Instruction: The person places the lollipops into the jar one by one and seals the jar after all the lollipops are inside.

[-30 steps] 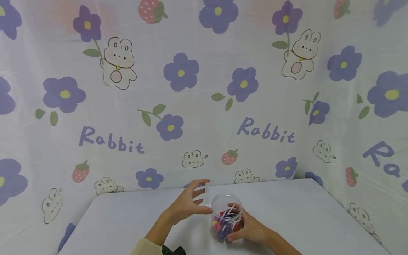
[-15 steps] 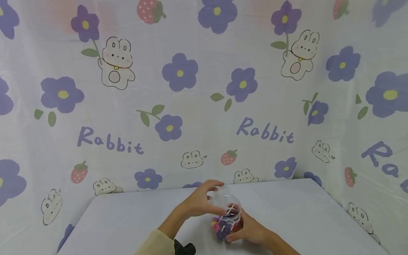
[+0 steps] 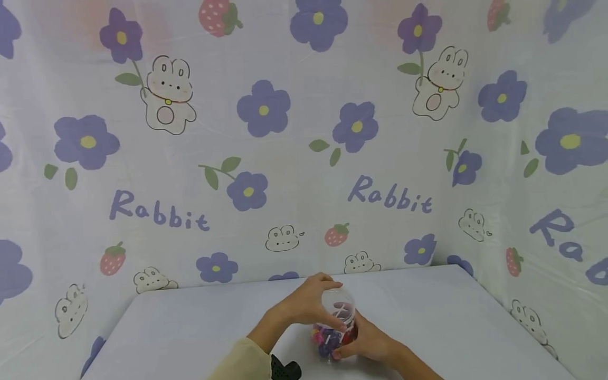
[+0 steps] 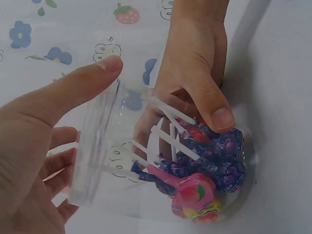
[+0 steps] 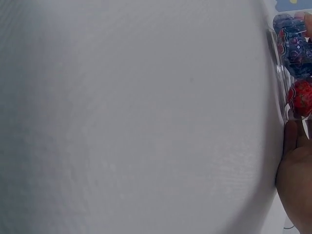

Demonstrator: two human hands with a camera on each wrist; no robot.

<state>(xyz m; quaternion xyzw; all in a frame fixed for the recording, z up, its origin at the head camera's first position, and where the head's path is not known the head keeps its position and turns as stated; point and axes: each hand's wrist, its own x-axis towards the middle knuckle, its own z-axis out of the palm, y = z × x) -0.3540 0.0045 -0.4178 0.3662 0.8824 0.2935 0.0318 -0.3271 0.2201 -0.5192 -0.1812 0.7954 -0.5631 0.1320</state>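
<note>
A clear plastic jar [image 4: 129, 207] holds several lollipops [image 4: 224, 170] in dark blue, pink and red wrappers, white sticks pointing toward its mouth. My right hand [image 3: 375, 338] grips the jar's side, its thumb across the wall in the left wrist view. With thumb and fingers spread around its edge, my left hand [image 3: 304, 303] holds a clear round lid [image 4: 92, 156] right at the jar's mouth. Only the jar's base, a red lollipop [image 5: 301, 97] and part of the right hand [image 5: 295, 180] show at the edge of the right wrist view.
The jar is over a white table [image 3: 199, 327]. Behind it hangs a white curtain [image 3: 304, 158] printed with purple flowers, strawberries and rabbits. A black device [image 3: 285, 368] sits at the left wrist, beside a cream sleeve [image 3: 247, 361].
My left hand has moved right with the lid, from beside the jar onto its mouth. The right hand keeps its grip, and the jar's mouth now tips slightly toward the left hand.
</note>
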